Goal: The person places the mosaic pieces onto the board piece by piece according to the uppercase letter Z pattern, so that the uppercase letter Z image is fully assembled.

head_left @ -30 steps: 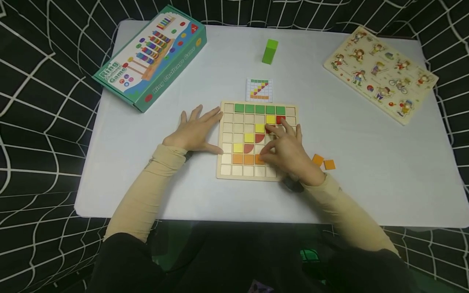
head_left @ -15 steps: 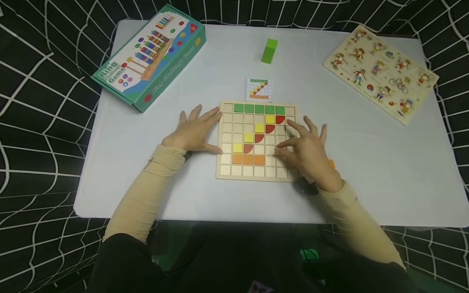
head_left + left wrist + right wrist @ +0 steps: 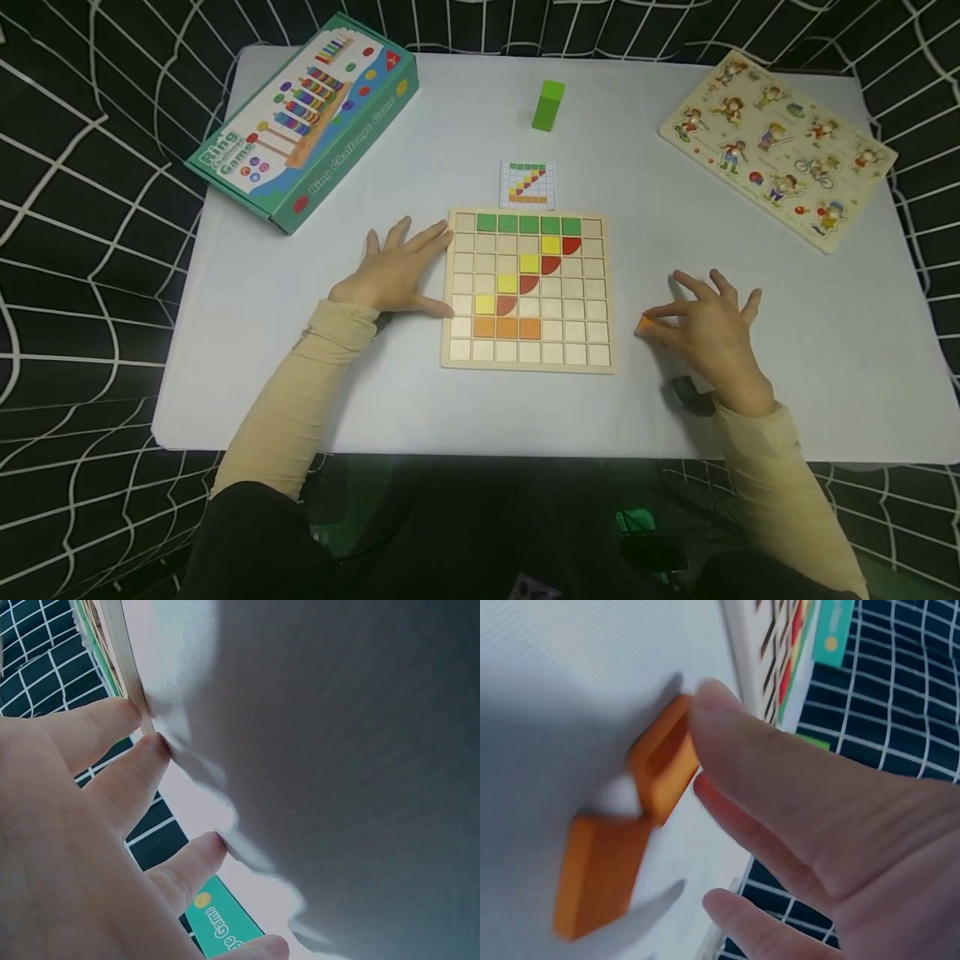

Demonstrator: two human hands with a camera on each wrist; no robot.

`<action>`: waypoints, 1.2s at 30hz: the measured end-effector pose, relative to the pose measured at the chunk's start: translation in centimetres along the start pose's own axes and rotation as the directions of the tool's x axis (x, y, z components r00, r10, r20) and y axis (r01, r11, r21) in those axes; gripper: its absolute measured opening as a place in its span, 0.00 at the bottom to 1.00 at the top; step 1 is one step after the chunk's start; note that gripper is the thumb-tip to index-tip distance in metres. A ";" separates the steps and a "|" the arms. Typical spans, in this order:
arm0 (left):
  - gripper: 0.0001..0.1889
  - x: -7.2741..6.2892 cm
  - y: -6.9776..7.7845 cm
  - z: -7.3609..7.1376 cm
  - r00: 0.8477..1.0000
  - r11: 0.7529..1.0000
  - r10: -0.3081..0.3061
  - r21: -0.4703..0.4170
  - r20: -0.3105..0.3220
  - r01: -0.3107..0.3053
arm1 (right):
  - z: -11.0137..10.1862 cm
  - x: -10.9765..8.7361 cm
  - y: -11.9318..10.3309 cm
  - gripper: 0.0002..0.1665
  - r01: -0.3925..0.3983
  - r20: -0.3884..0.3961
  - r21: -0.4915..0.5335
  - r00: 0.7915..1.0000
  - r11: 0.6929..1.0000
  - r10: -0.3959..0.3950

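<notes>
A wooden grid board (image 3: pixel 574 350) lies flat on the table, bearing green, yellow and orange square tiles and red quarter-round tiles. My left hand (image 3: pixel 393 271) is spread at its left side; fingertips and thumb touch the edge. In the left wrist view, fingers (image 3: pixel 150 757) meet the board's rim. Right of the board, my right hand (image 3: pixel 705 333) pinches a loose orange square tile (image 3: pixel 643 325) between thumb and index finger. The right wrist view has the thumb on this tile (image 3: pixel 664 761), with a second orange tile (image 3: pixel 600 874) beside it; my hand hides that one in the head view.
A small pattern card (image 3: pixel 528 185) lies just behind the board. Farther back stands a green block (image 3: pixel 548 106). A green game box (image 3: pixel 307 121) occupies the back left of the white table (image 3: pixel 525 417), and a picture puzzle board (image 3: pixel 780 150) the back right.
My right hand has left the board, where a third orange tile now sits uncovered, and moved right to the loose orange tiles. The left hand has stayed in place.
</notes>
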State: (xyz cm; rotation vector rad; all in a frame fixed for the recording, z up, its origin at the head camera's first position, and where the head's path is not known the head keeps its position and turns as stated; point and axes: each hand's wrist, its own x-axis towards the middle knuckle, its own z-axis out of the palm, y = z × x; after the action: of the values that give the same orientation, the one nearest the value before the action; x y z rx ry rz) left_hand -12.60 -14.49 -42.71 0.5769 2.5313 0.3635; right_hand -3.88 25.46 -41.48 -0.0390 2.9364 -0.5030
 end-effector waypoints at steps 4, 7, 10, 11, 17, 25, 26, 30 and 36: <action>0.63 -0.1 0.0 0.0 1.000 1.000 -0.001 0.002 0.003 0.001 | 0.1 -0.1 0.4 0.22 -0.039 0.023 -0.012 0.999 0.999 0.039; 0.63 0.0 0.0 0.1 1.000 1.000 0.001 0.003 0.003 -0.001 | 0.2 0.0 0.5 0.21 -0.052 0.026 0.008 0.998 0.999 0.052; 0.63 0.0 0.0 0.2 1.000 1.000 0.002 0.007 0.004 -0.002 | 0.0 0.1 0.5 0.20 -0.056 0.022 0.074 0.998 0.996 0.055; 0.63 0.0 0.0 0.3 1.000 1.000 0.000 0.009 0.006 0.000 | -0.1 0.3 0.4 0.19 -0.054 0.024 0.101 0.998 0.993 0.052; 0.63 0.1 0.0 0.3 1.000 1.000 -0.006 0.018 0.004 0.006 | -0.6 1.4 -1.9 0.15 0.007 0.069 0.216 0.997 0.976 -0.022; 0.63 0.1 0.0 0.0 1.000 1.000 -0.008 0.015 0.009 0.008 | 0.6 2.5 -6.6 0.14 0.131 0.109 0.204 0.982 0.970 -0.155; 0.63 0.1 0.0 0.0 1.000 1.000 -0.007 0.013 0.011 0.007 | 0.9 2.6 -7.0 0.14 0.139 0.118 0.201 0.979 0.970 -0.165; 0.63 0.1 0.0 -0.2 1.000 1.000 -0.007 0.008 0.013 0.007 | 1.9 3.0 -8.2 0.13 0.166 0.141 0.191 0.971 0.967 -0.195; 0.63 0.0 0.0 -0.1 1.000 1.000 -0.007 0.007 0.012 0.007 | 2.9 3.0 -8.7 0.10 0.192 0.134 0.199 0.966 0.961 -0.221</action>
State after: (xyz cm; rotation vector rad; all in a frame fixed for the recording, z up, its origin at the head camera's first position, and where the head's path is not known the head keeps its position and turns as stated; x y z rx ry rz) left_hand -12.63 -14.55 -42.66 0.5704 2.5235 0.3482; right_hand -6.39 16.13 -41.73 -0.3506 2.7351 -0.7639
